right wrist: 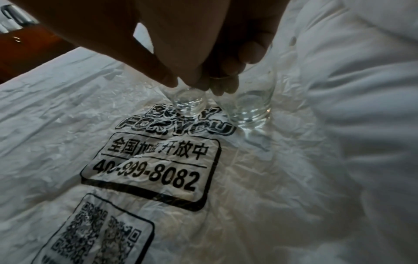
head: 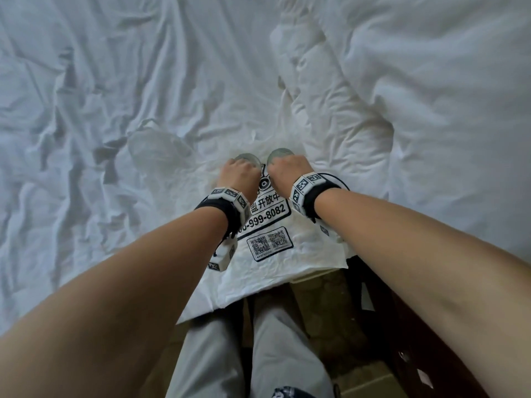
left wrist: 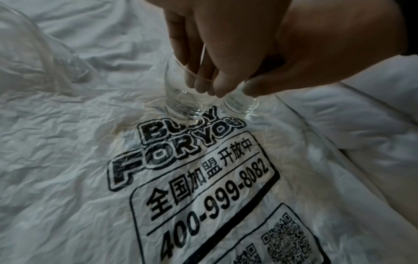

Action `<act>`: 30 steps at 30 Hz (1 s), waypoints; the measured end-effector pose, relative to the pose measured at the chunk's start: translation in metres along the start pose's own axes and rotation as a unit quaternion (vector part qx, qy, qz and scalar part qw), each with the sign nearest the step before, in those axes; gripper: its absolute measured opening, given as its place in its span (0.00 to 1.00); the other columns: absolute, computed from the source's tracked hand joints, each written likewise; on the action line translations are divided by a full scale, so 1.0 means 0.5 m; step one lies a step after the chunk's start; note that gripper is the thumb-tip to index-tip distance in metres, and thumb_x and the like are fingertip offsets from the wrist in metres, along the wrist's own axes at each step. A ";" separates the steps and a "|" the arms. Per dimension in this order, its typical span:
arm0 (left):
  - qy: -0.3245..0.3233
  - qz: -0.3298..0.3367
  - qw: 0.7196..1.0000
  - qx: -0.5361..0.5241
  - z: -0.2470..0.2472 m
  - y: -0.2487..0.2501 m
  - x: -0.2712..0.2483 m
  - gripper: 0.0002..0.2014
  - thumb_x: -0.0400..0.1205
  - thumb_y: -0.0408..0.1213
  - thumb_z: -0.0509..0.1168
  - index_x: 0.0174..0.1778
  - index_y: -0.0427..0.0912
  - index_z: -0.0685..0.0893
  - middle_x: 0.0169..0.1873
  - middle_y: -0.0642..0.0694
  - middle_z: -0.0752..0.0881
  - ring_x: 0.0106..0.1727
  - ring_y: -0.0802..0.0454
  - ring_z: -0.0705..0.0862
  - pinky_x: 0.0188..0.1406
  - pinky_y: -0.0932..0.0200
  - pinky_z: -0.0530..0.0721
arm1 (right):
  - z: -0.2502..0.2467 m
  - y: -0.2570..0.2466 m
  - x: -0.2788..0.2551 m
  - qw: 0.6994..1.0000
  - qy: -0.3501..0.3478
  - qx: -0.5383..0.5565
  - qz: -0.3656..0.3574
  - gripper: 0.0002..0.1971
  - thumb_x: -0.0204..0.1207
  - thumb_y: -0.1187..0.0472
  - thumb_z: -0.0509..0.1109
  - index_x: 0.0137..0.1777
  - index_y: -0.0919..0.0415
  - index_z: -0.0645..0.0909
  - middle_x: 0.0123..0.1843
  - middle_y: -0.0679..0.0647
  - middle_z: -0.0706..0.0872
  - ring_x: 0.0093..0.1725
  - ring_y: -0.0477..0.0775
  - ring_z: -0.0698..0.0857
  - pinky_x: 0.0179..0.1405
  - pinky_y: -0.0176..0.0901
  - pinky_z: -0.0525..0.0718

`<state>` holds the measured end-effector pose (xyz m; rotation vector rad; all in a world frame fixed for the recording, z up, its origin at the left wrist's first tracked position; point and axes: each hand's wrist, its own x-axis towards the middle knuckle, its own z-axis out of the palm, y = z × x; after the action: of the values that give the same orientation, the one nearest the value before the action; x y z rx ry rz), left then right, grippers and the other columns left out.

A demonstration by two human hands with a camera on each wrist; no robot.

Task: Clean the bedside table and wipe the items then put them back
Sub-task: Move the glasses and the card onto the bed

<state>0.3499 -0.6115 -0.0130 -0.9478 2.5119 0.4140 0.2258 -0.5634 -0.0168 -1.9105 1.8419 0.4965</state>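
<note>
**Two glasses held upright on the plastic bag**

Left hand (head: pixel 240 171) grips the left glass (left wrist: pixel 183 105) from above: fingers (left wrist: pixel 203 78) reach down inside it, thumb outside the wall. Right hand (head: pixel 287 170) grips the right glass (right wrist: pixel 254 107) the same way, fingers curled over its rim. Both glasses are clear, upright and just beside each other; their bases stand on a white plastic bag (head: pixel 275 271) printed in black with "BUSY FOR YOU", Chinese characters, a phone number and QR codes. The bag lies flat on the rumpled white bed sheet (head: pixel 115 81). A crumpled transparent plastic film (head: pixel 155 150) lies on the sheet left of the glasses. A folded white duvet (head: pixel 431 96) lies to the right. Grey trouser legs (head: pixel 230 363) show below.
</note>
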 end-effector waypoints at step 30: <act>0.025 0.157 0.986 0.045 -0.370 -0.002 -0.200 0.27 0.78 0.50 0.70 0.71 0.43 0.76 0.63 0.45 0.80 0.65 0.44 0.76 0.62 0.48 0.78 | -0.282 -0.060 -0.312 0.961 0.040 0.172 0.212 0.20 0.79 0.54 0.68 0.70 0.54 0.77 0.67 0.54 0.82 0.61 0.60 0.83 0.57 0.50 0.82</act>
<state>0.3669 -0.6333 0.1953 -0.5338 2.7083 0.3697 0.2420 -0.5083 0.1877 -1.3295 2.2316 0.2080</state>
